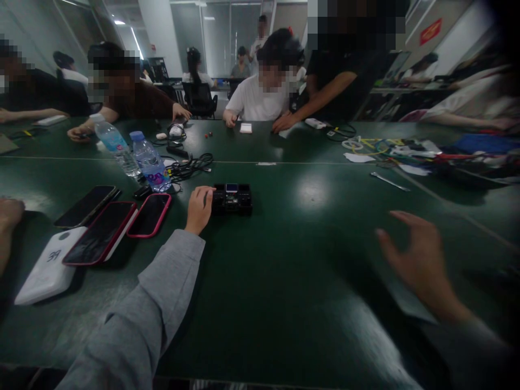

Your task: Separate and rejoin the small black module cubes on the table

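A black boxy electronic device with a small screen (232, 196) lies on the green table (284, 271) in front of me. My left hand (200, 207), in a grey sleeve, grips the device's left end, fingers bent at its edge; the fingertips are partly hidden. Off to the right, my right hand (418, 257) hovers above the table, slightly blurred. Its thumb and fingers are apart and nothing is between them. A thin silver tool (390, 181) lies beyond that hand.
Left of the device lie a pink-edged phone (150, 215), a red-cased phone (101, 233), a dark phone (86, 206) and a white power bank (51, 265). Two water bottles (150, 162) stand behind them beside black cables (195, 165). Tangled wires (390, 146) lie far right. People sit opposite.
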Action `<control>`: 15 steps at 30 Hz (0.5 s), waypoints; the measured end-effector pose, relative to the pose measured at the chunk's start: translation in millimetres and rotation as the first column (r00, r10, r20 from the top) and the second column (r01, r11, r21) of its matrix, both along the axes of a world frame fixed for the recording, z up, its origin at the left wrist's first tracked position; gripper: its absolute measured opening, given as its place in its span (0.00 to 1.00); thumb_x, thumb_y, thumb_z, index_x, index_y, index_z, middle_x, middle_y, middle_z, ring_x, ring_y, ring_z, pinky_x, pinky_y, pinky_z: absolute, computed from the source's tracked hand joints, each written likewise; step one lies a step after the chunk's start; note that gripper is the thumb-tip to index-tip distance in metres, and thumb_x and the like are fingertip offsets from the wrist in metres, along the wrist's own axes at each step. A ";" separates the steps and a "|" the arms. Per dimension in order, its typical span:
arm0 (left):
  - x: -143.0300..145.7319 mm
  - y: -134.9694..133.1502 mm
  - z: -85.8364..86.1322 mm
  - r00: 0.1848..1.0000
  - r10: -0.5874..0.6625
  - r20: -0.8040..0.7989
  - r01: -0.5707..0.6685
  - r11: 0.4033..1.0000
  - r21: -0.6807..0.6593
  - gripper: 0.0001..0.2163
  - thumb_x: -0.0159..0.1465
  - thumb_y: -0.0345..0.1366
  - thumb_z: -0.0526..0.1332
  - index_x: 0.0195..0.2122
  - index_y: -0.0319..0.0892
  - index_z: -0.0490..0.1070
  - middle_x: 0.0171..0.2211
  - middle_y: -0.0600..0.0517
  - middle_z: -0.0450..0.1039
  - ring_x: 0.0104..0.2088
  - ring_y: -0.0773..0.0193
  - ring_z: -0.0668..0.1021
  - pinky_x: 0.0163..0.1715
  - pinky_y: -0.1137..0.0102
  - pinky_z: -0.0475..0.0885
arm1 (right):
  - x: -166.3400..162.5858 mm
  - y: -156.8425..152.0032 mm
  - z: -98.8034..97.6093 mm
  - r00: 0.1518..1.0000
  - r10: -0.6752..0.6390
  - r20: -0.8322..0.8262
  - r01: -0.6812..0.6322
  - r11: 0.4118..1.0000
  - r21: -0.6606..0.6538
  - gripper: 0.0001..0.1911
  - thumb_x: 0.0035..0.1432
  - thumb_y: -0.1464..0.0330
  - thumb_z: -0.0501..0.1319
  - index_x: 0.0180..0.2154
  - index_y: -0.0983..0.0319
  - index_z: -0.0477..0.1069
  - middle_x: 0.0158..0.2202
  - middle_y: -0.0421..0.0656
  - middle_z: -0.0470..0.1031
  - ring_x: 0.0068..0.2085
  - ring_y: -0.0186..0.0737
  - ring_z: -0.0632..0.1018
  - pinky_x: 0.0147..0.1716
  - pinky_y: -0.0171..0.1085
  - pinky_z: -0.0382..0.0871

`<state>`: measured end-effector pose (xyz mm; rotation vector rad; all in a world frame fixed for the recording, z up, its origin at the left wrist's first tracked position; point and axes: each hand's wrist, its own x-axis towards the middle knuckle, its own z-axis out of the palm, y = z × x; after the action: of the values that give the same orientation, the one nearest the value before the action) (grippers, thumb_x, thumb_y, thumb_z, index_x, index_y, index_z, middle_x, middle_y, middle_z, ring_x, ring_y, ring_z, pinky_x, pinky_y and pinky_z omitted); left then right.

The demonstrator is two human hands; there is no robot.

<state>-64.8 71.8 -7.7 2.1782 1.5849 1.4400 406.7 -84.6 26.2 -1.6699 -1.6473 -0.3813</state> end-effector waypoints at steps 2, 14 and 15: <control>0.0 -0.4 0.1 1.000 -0.010 0.004 0.010 1.000 -0.009 0.18 0.73 0.45 0.45 0.45 0.44 0.73 0.45 0.47 0.72 0.49 0.57 0.73 0.53 0.59 0.68 | -64.5 25.0 -9.3 0.967 0.255 0.007 -0.254 0.965 -0.070 0.30 0.67 0.48 0.49 0.64 0.54 0.57 0.60 0.53 0.63 0.62 0.54 0.64 0.60 0.58 0.59; 1.2 2.8 -1.5 0.999 -0.027 0.021 0.028 0.999 -0.019 0.17 0.73 0.42 0.46 0.45 0.43 0.73 0.45 0.47 0.72 0.49 0.58 0.73 0.54 0.60 0.67 | -202.9 94.3 -15.9 0.855 0.513 0.070 -0.492 0.847 -0.204 0.17 0.70 0.59 0.51 0.52 0.63 0.66 0.53 0.51 0.69 0.54 0.50 0.70 0.52 0.51 0.67; 1.0 3.1 -1.8 0.999 -0.026 0.023 0.027 0.999 -0.024 0.17 0.73 0.42 0.46 0.45 0.43 0.73 0.45 0.47 0.72 0.49 0.58 0.73 0.54 0.60 0.67 | -198.6 94.7 -17.5 0.882 0.469 0.051 -0.455 0.874 -0.172 0.19 0.68 0.57 0.53 0.52 0.64 0.66 0.53 0.53 0.68 0.53 0.52 0.70 0.51 0.51 0.68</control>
<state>-63.8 74.9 -9.4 2.1539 1.5517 1.4257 208.1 10.1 8.7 -1.3131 -2.1228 -0.0909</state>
